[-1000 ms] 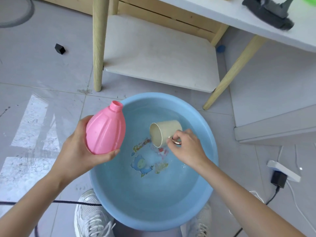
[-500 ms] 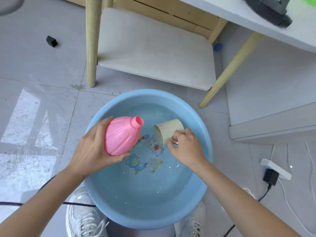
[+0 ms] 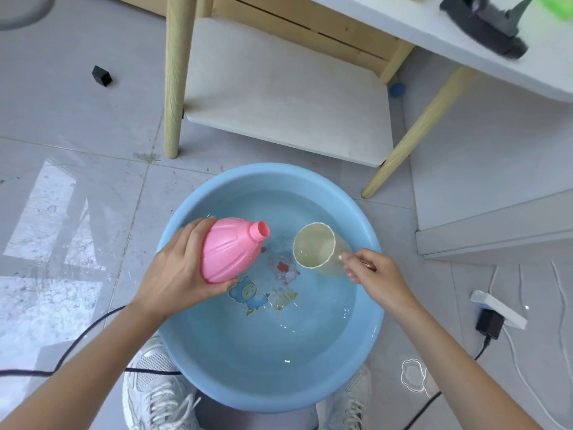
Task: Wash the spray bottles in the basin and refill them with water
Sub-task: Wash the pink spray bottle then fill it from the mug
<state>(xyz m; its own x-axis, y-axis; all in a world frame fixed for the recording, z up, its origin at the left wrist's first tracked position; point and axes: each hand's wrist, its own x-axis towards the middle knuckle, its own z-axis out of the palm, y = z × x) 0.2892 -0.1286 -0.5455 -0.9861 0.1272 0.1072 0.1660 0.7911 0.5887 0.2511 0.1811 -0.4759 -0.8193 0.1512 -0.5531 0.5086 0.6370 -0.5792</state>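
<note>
Down on the grey tiled floor, before a wooden shelf, stands one blue basin with shallow water. Over it the left hand has its fingers wrapped around one pink bottle, capless; its long axis is tilted, neck pointing up and right. The right hand pinches one beige cup, mouth facing the bottle. Two white shoes show below.
</note>
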